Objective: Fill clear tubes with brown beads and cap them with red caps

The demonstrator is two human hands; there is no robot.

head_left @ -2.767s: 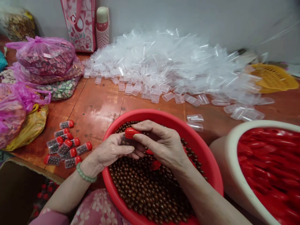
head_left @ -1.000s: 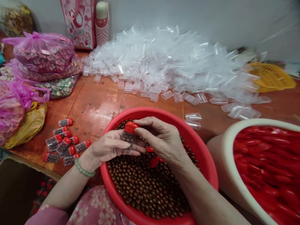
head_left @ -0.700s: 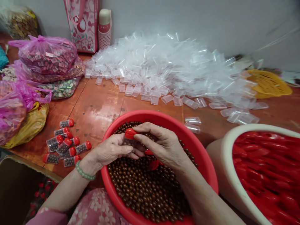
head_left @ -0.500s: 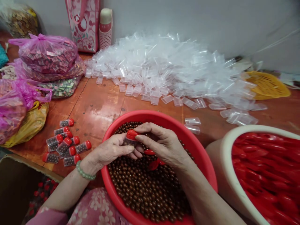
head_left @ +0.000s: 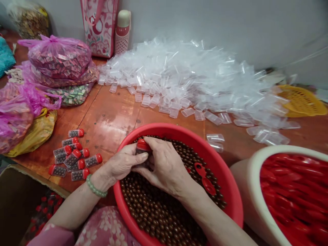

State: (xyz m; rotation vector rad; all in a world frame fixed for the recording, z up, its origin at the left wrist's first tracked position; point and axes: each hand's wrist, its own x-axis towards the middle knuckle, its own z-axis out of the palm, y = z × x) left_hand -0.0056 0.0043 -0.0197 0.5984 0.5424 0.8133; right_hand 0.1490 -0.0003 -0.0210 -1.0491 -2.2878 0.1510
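Observation:
A small clear container with a red cap [head_left: 142,145] is held upright over the red basin [head_left: 234,191], which is filled with brown balls [head_left: 159,212]. My left hand [head_left: 124,162], with a green bead bracelet at the wrist, is closed round its left side, thumb across the front. Fingers of my right hand [head_left: 166,167] wrap its right side, partly hiding it. On the balls, right of my right hand, lies a red plastic piece [head_left: 205,179]. Several filled, red-capped containers [head_left: 73,158] lie on the table to the left.
Clear empty containers [head_left: 179,75] are heaped along the wall beside a yellow basket [head_left: 302,100]. A cream tub [head_left: 252,171] of red parts stands at right. Knotted bags [head_left: 58,58], a pink bag [head_left: 99,30] and a bottle [head_left: 122,32] are at left. A box [head_left: 30,176] sits lower left.
My right hand has moved from pinching the cap to wrapping round the container's side. The red piece that hung below my right hand now lies on the balls. The view has shifted slightly.

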